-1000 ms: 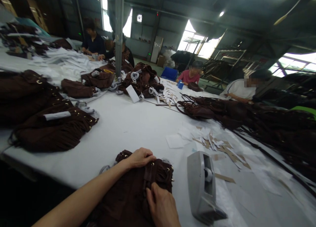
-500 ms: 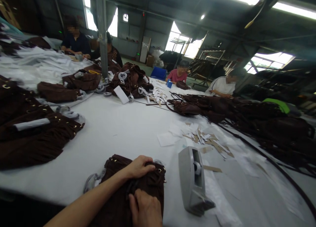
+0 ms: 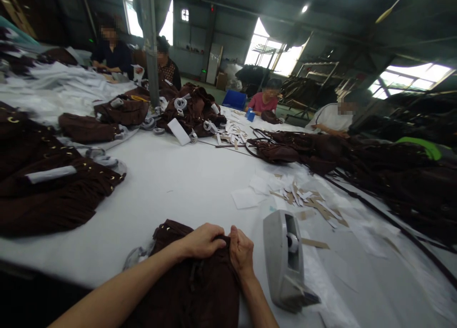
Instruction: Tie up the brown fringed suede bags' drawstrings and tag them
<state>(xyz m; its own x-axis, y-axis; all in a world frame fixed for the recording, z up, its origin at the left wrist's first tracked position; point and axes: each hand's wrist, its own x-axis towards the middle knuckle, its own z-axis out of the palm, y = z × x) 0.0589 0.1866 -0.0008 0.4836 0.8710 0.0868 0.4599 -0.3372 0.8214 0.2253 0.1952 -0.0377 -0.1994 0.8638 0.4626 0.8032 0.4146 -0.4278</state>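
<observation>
A dark brown soft bag [image 3: 193,285] with gold eyelets lies at the table's near edge, in front of me. My left hand [image 3: 204,241] is closed on its upper edge, thumb bent over the fabric. At the top right corner my right hand [image 3: 241,252] grips the same edge, fingers curled and thumb up. The two hands are close together, with a short stretch of rim between them. Grey wrapped handles [image 3: 134,257] poke out on the bag's left side. Just right of my right hand stands a grey tape dispenser [image 3: 283,256].
More brown bags lie at left [image 3: 53,190], in a pile [image 3: 193,109] near a metal post [image 3: 152,47], and along the right [image 3: 357,166]. Paper and card scraps [image 3: 300,194] lie behind the dispenser. Several people sit around the white table [image 3: 171,175].
My right hand has moved up from the bag's middle to its top right corner and taken hold of the edge. My left hand stays on the rim. The view has shifted slightly.
</observation>
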